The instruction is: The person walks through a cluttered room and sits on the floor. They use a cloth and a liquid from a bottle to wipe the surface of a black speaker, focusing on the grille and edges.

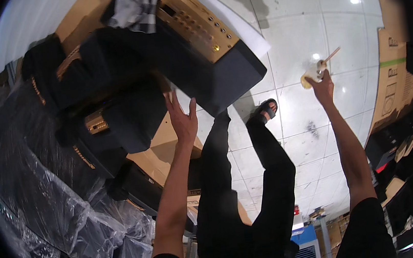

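Observation:
My left hand (184, 120) is open, its fingers spread beside a large black box-shaped amplifier (242, 81) with a gold front panel of knobs. Whether its fingertips touch the black casing near them, I cannot tell. Out to the right above the floor, my right hand (324, 89) is closed on a small pale, cup-like thing (306, 81) with a yellowish round end. A thin wooden stick (333, 54) juts from it to the upper right. My fingers cover part of it, so its exact kind is unclear. A checked cloth (135, 9) lies on top of the amplifier.
Black units with gold trim (97, 123) are stacked at the left beside clear plastic wrap (43, 185). Cardboard boxes (393, 75) line the right side. A sandalled foot (268, 108) stands on the white tiled floor (300, 138). A blue grilled unit (307, 253) is at the lower edge.

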A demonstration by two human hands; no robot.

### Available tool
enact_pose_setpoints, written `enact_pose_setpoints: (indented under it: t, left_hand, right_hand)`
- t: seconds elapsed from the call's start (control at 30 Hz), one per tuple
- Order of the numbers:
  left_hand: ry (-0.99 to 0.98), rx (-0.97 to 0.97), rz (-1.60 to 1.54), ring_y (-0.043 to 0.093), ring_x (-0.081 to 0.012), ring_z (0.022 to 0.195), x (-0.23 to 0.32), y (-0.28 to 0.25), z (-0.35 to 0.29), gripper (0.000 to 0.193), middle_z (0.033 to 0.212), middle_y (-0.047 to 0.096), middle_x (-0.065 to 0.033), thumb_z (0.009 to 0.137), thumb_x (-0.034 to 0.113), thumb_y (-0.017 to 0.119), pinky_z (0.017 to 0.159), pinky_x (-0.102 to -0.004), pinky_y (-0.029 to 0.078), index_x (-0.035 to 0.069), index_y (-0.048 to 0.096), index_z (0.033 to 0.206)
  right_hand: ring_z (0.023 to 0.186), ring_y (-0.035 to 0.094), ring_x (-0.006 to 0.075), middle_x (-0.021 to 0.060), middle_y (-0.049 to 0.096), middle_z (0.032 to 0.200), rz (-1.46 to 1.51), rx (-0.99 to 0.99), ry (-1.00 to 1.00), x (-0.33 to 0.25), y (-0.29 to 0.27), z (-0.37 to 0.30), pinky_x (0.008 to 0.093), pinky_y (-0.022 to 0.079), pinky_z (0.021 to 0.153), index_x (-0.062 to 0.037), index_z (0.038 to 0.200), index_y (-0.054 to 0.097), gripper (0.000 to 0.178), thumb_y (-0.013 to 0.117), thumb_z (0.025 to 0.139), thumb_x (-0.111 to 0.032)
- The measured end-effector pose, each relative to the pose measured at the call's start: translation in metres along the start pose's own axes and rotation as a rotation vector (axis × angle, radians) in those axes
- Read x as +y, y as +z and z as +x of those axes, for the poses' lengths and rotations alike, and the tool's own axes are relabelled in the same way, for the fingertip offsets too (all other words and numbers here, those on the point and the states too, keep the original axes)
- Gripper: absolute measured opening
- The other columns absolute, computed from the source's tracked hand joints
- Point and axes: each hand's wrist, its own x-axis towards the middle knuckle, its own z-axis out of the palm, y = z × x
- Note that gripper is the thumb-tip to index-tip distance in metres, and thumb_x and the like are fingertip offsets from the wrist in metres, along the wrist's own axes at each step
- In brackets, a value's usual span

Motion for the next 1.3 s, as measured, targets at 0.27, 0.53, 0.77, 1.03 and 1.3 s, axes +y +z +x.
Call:
enact_pose_setpoints:
  t: [0.27, 0.53, 0.77, 1.03, 1.3]
  left_hand:
    - [-0.042, 0.299, -0.226, 0.026, -0.0386, 0.143, 0.012, 0.080, 0.027, 0.083, 0.158, 0.013, -0.0285, 0.097, 0.034, 0.058, 0.118, -0.0428, 0.023, 0.000, 0.008, 0.155]
    - [0.165, 0.264, 0.066, 0.022, -0.0516, 0.142, -0.037, 0.058, 0.018, 0.091, 0.158, 0.012, -0.0270, 0.084, 0.071, 0.052, 0.108, -0.0646, 0.031, 0.020, 0.024, 0.154]
    - [0.516, 0.197, 0.360, 0.023, -0.0456, 0.144, -0.047, 0.041, 0.015, 0.084, 0.158, 0.016, -0.0251, 0.091, 0.068, 0.041, 0.113, -0.0590, 0.029, 0.015, 0.023, 0.153]
    - [0.277, 0.489, 0.115, 0.025, -0.0386, 0.143, -0.078, 0.102, 0.005, 0.061, 0.157, 0.017, -0.0231, 0.104, 0.045, 0.034, 0.114, -0.0493, 0.030, 0.005, 0.024, 0.149]
    - [0.450, 0.551, -0.294, 0.013, -0.0456, 0.143, -0.049, 0.249, 0.009, 0.066, 0.156, 0.005, -0.0277, 0.104, 0.043, 0.035, 0.114, -0.0550, 0.020, 0.001, 0.012, 0.150]
  right_hand:
    - [0.102, 0.064, 0.0398, 0.0233, 0.067, 0.109, -0.022, 0.281, 0.003, 0.135, 0.152, 0.091, 0.0455, 0.050, 0.088, 0.0030, 0.123, 0.053, 0.074, 0.086, 0.070, -0.038]
    - [0.105, 0.064, 0.0385, 0.0211, 0.068, 0.109, 0.036, 0.434, -0.063, 0.145, 0.204, 0.115, 0.0448, 0.052, 0.088, 0.0007, 0.124, 0.050, 0.070, 0.083, 0.077, -0.039]
    - [0.119, 0.055, 0.0374, 0.0233, 0.061, 0.123, 0.420, 0.409, -0.018, 0.167, 0.252, 0.078, 0.0437, 0.043, 0.101, 0.0046, 0.132, 0.045, 0.069, 0.074, 0.086, -0.039]
    - [0.138, 0.037, 0.0396, 0.0259, 0.031, 0.152, 0.629, -0.147, -0.200, 0.066, 0.351, -0.004, 0.0453, 0.030, 0.114, 0.0039, 0.151, 0.018, 0.077, 0.065, 0.092, -0.013]
    - [0.143, 0.017, 0.0498, 0.0383, 0.013, 0.152, 0.532, 0.043, -0.386, 0.045, 0.413, 0.008, 0.0495, 0.017, 0.119, 0.0113, 0.148, 0.000, 0.090, 0.064, 0.090, -0.013]
